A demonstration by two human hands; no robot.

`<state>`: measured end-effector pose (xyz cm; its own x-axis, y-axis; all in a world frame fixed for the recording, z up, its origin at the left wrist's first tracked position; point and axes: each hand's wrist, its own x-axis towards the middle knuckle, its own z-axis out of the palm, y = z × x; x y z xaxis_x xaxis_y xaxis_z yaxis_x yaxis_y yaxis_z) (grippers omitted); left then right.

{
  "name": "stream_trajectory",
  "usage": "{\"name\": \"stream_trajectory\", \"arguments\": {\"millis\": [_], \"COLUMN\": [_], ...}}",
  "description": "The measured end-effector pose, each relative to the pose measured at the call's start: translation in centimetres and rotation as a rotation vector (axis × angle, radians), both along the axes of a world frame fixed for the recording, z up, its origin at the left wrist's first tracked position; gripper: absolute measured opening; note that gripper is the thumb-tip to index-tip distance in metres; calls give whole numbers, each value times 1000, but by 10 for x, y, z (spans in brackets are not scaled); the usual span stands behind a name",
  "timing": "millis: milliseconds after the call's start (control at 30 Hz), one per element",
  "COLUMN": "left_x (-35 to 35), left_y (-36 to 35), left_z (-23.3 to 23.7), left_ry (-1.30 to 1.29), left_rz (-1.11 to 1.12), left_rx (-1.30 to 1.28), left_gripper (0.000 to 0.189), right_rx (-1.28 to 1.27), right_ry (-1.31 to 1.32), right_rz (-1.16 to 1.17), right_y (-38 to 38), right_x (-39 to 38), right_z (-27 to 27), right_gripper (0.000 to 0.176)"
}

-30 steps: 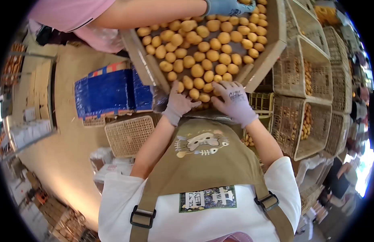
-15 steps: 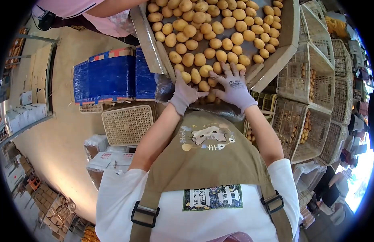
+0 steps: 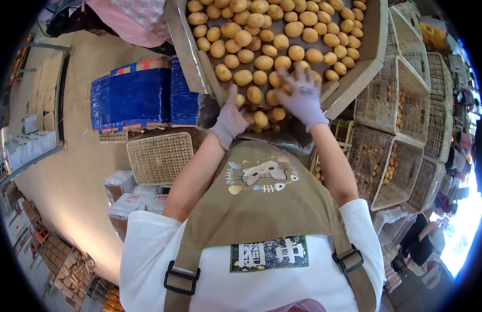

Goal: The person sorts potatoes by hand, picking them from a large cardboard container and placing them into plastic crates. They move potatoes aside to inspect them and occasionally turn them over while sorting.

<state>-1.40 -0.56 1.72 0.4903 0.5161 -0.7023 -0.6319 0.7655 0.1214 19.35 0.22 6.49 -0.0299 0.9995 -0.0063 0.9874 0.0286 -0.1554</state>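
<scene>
Many small yellow potatoes [image 3: 264, 63] lie spread over a tray with raised edges [image 3: 201, 70], which narrows to an opening near my apron. At the left side of that opening is my left hand [image 3: 230, 120], in a pale glove, thumb stretched up and the other fingers toward the potatoes. My right hand [image 3: 305, 99], gloved too, rests over potatoes at the right side, its fingers spread and somewhat blurred. Between the hands, several potatoes [image 3: 260, 119] sit in the opening above dark plastic [image 3: 282, 138]. Neither hand visibly grips a potato.
Stacked plastic crates [image 3: 376, 104], some with potatoes inside, stand at the right. To the left are a blue-wrapped stack [image 3: 130, 98], an upturned crate [image 3: 162, 158] and white boxes [image 3: 134, 204]. Another person in pink clothing [image 3: 142, 21] stands at the upper left.
Potatoes between my hands have slid down into the opening, baring some tray surface. My right hand has shifted slightly up the tray. The other person's arm has left view.
</scene>
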Motion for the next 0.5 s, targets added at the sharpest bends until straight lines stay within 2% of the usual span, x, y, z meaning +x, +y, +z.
{"name": "stream_trajectory", "arguments": {"millis": [33, 67, 100, 167, 200, 233, 300, 433, 500], "left_x": [-2, -2, -2, 2, 6, 9, 5, 7, 7], "left_y": [2, 4, 5, 6, 9, 10, 13, 15, 14], "left_z": [-9, -10, -10, -8, -3, 2, -1, -3, -6], "left_ry": [52, -42, -139, -126, -123, -116, -147, -237, -219], "left_rz": [-8, 11, 33, 61, 73, 71, 13, 62, 47], "left_rx": [1, 35, 65, 22, 5, -21, -4, -18, 16], "left_gripper": [82, 84, 87, 89, 91, 94, 96, 94, 92], "right_rx": [-64, -219, -293, -62, -88, -80, -377, -328, -323], "right_ry": [-101, -73, 87, 252, 62, 60, 67, 36, 166], "right_rz": [68, 129, 107, -68, -76, -18, 86, 147, 146], "right_y": [-5, -3, 3, 7, 4, -5, -11, -26, -18], "right_x": [-11, -9, 4, 18, 3, -4, -11, -9, 3], "right_z": [6, 18, 6, -14, 6, -15, 1, 3, -3], "right_gripper": [58, 61, 61, 62, 63, 66, 68, 60, 54]}}
